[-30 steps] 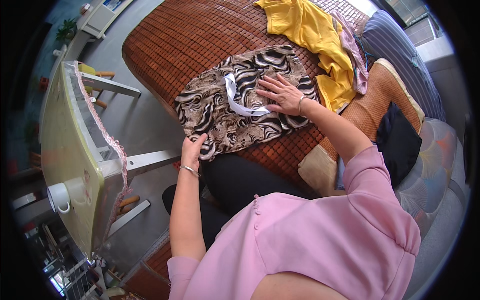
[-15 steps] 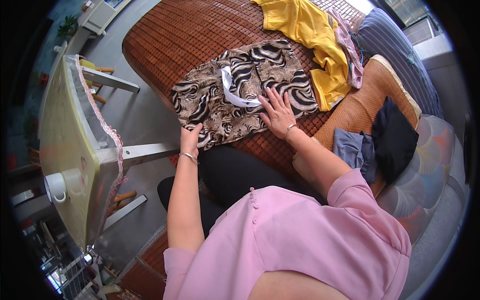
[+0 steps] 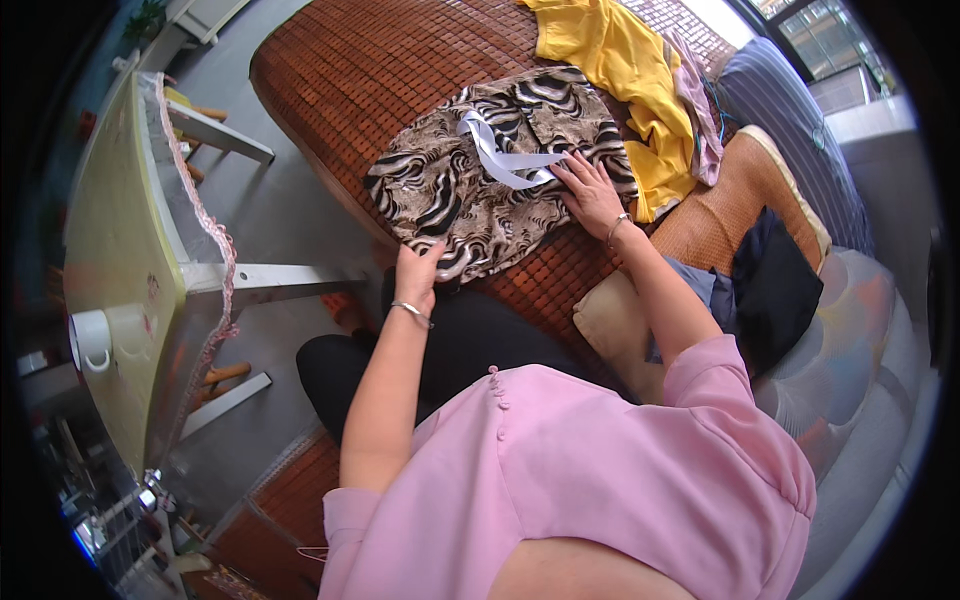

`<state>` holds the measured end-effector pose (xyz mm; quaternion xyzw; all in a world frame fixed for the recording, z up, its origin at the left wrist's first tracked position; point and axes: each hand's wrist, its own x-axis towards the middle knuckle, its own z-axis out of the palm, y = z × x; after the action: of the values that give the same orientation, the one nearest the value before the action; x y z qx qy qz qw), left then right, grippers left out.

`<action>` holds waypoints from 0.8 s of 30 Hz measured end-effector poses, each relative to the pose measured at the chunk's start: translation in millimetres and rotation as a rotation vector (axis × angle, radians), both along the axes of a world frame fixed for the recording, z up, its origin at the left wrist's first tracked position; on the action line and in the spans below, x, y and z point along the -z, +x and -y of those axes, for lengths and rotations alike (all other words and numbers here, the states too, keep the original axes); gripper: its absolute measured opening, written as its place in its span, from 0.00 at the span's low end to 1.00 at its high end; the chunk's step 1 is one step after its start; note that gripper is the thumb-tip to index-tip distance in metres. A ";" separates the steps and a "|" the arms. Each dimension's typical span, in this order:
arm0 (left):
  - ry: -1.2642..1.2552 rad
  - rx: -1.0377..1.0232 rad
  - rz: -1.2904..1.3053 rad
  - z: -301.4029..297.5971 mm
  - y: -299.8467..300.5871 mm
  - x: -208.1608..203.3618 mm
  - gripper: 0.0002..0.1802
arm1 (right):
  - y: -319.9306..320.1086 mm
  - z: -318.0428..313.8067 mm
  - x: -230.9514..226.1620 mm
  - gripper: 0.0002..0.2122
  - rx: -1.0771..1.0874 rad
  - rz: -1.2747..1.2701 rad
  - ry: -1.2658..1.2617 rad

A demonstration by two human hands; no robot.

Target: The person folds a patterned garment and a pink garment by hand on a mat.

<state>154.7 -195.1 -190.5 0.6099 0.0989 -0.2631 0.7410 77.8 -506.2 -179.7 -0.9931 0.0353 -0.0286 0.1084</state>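
Observation:
A brown, black and cream animal-print garment [image 3: 450, 205] lies spread on the brown tile mat [image 3: 350, 70] in front of me; its exact kind is unclear. Across its middle, a white ribbon [image 3: 495, 165] makes a loose curve. My left hand [image 3: 418, 277] pinches the garment's near left corner, thumb on top. On the right part of the cloth my right hand [image 3: 594, 198] rests palm down, its fingers stretched out and touching the ribbon's right end. Beyond the print cloth lies a yellow garment [image 3: 655, 110], crumpled, with a pink one [image 3: 705, 150] beside it.
Grey [image 3: 705, 290] and black [image 3: 775, 285] folded clothes lie on the right, by a woven tan cushion [image 3: 730, 195]. Behind them leans a striped blue pillow [image 3: 790, 130]. At left stands a yellow-topped table [image 3: 120, 240] with a white mug [image 3: 92, 340].
The print garment has shifted slightly away and right, its left edge now rounder. My left hand has moved with the corner. My right hand stays flat on the cloth near the ribbon's end.

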 end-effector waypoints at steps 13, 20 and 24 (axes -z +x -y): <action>0.257 -0.049 -0.037 -13.8 4.4 -18.0 0.20 | -5.1 94.0 39.5 0.21 0.548 0.343 0.133; 0.398 -0.070 0.095 -7.4 2.1 -6.1 0.24 | -9.8 178.2 9.4 0.23 0.790 -0.348 -0.003; 0.327 -0.115 0.031 -11.1 6.6 1.5 0.24 | 26.6 56.5 -42.8 0.22 0.382 0.082 0.087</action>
<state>161.3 -184.0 -192.0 0.7196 0.1640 -0.1911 0.6471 104.4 -562.7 -137.0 -0.9606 0.2199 -0.0877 0.1454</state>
